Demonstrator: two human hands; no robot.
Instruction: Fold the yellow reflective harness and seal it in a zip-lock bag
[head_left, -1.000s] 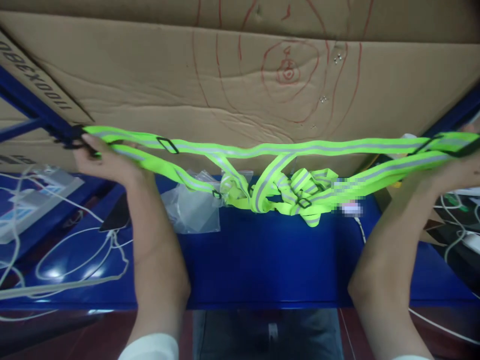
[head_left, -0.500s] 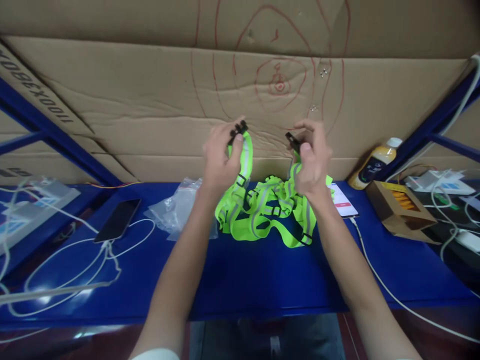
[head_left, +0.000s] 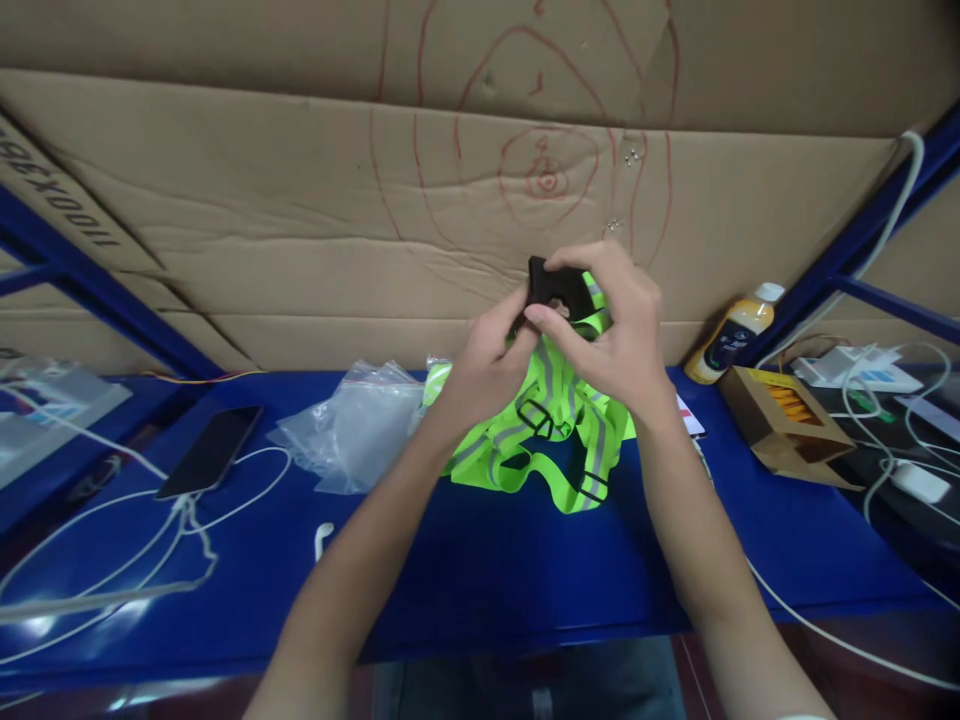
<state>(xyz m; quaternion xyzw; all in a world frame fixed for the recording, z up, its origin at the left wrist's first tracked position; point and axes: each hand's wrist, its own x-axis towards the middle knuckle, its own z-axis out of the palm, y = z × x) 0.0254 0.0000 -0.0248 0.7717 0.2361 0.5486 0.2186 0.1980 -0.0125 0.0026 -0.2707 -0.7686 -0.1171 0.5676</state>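
A neon green reflective strap harness (head_left: 540, 430) with grey stripes and black sliders lies bunched on the blue table (head_left: 480, 570), its upper part lifted. My left hand (head_left: 487, 360) and my right hand (head_left: 607, 330) meet above it at the centre. Both pinch the black plastic buckle (head_left: 555, 285) at the strap ends, fingers closed round it. The buckle halves are together between my fingertips.
A clear plastic bag (head_left: 352, 425) lies left of the harness. A dark phone (head_left: 210, 450) with white cables (head_left: 112, 550) sits at left. A juice bottle (head_left: 731, 335), a brown box (head_left: 795, 425), and chargers (head_left: 862, 370) are at right. A cardboard wall (head_left: 300, 200) stands behind.
My hands were spread wide, stretching the straps out. They came together at the centre, and the two buckle ends now meet between my fingers. The harness has slumped onto the table.
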